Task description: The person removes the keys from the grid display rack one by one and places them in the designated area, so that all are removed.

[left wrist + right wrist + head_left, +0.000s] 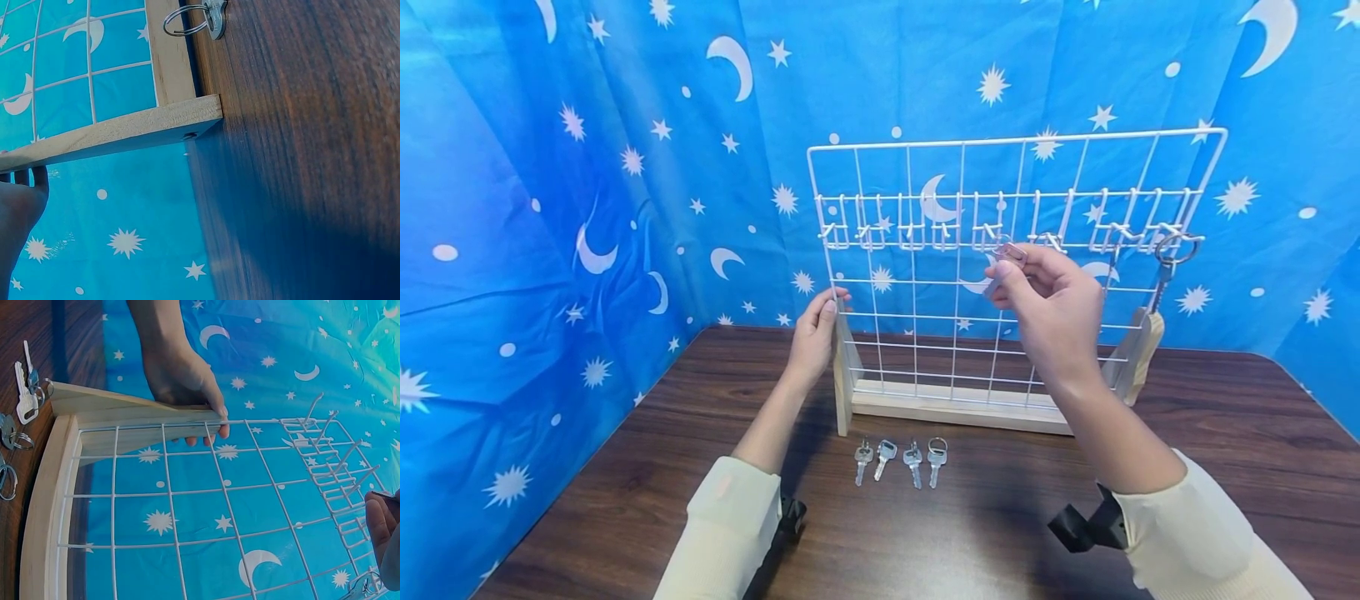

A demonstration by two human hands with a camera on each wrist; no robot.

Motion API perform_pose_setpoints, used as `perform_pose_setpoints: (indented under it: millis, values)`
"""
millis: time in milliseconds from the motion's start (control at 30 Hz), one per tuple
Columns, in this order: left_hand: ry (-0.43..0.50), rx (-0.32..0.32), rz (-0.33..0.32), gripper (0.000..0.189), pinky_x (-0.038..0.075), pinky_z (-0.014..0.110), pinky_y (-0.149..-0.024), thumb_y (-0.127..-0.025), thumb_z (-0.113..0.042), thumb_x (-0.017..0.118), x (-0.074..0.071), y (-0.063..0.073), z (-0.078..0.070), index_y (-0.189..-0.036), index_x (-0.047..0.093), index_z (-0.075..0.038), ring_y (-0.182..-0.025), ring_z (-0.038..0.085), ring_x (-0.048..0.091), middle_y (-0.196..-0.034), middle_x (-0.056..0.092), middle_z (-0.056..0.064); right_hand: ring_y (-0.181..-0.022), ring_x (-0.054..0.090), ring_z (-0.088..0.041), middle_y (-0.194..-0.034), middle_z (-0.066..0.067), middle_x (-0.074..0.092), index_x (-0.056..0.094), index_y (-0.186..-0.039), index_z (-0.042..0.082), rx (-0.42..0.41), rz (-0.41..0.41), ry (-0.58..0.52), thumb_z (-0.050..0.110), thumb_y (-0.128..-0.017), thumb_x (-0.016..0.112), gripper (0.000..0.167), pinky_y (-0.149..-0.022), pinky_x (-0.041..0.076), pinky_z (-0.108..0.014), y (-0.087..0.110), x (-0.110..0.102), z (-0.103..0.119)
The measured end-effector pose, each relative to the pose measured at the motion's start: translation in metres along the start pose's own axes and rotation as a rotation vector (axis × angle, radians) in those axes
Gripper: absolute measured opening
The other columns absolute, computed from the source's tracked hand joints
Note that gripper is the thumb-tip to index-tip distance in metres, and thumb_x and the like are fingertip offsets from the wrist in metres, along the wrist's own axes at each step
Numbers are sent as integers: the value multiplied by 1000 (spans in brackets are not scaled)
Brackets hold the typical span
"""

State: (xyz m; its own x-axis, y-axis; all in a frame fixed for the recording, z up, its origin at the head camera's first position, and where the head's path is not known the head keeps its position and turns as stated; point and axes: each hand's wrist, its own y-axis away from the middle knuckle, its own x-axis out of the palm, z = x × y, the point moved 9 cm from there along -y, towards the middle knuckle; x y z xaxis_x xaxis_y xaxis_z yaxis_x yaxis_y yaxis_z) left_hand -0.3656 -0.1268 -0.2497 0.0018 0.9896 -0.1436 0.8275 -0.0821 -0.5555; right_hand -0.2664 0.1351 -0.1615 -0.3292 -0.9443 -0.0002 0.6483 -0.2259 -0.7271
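Key (1013, 253) pinched in right hand (1052, 304), left hand (815, 329) gripping wire rack (957, 283)

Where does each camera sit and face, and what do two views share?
Head: worn on the head, facing forward and down at the rack, four keys and table; left hand and right hand show.
Left wrist: on that wrist, facing the rack's wooden side panel; part of the left hand shows.
Right wrist: on that wrist, facing the wire grid; left hand and part of right hand show.
Head and right wrist both show that left hand.
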Motion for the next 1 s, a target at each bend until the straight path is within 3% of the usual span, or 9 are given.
perform_pose_setpoints:
  millis: [167, 400, 633, 1000]
  values:
    - [12, 3, -2, 31, 36, 42, -99, -101, -5, 32, -1, -1, 3, -121, 46, 13, -112, 37, 49, -120, 50, 30, -66, 65, -12, -85, -9, 69, 65, -100, -6, 2, 5, -8, 7, -89, 61, 18, -66, 53, -24, 2, -1, 1]
    - [6, 30, -10, 32, 36, 40, -98, -102, -13, 33, -4, -8, 25, -121, 50, 7, -112, 31, 50, -120, 52, 26, -65, 65, -13, -83, -3, 69, 64, -97, -6, 14, 19, -4, 6, -89, 61, 15, -65, 53, -24, 9, -4, -3]
    - [6, 12, -1, 31, 36, 43, -98, -101, -6, 33, -1, -1, 1, -121, 47, 13, -112, 38, 49, -119, 51, 29, -65, 65, -12, -83, -7, 69, 64, -98, -4, 52, 53, 49, 7, -90, 60, 15, -64, 53, -23, 23, -5, -18]
    - [-4, 13, -3, 31, 37, 43, -97, -101, -6, 33, -1, 0, -1, -120, 47, 13, -111, 38, 49, -119, 51, 30, -63, 64, -8, -86, -14, 68, 65, -97, -3, 133, 101, 123, 6, -88, 62, 13, -61, 53, -23, 47, -3, -50]
